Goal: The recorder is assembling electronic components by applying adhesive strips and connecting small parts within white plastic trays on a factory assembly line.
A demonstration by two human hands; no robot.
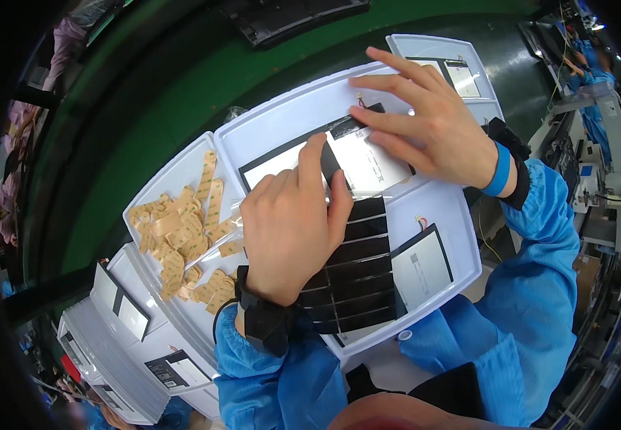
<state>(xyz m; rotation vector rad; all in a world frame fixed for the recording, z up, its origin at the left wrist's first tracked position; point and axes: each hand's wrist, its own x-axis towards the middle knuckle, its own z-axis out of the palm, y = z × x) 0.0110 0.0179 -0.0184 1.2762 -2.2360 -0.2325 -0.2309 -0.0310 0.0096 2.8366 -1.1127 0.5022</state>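
Left hand (289, 215), right hand (443, 129): grip unclenched, touching flat pack (338, 166) | white label (369, 163): print illegible

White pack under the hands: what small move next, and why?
Probably smooth the glossy black edge of the white pack with a fingertip: it shines unevenly, the right hand's fingertips are near it, and the left hand's index finger is by its left end.

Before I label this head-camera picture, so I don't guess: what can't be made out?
All in the head view:
- Left hand: its curled fingertips, hidden behind the hand itself.
- White panel between the hands: part of its edge, under the right hand; its print, too small.
- Black strips: some left ends, behind the left hand.
- Co-worker at right: details blurred.
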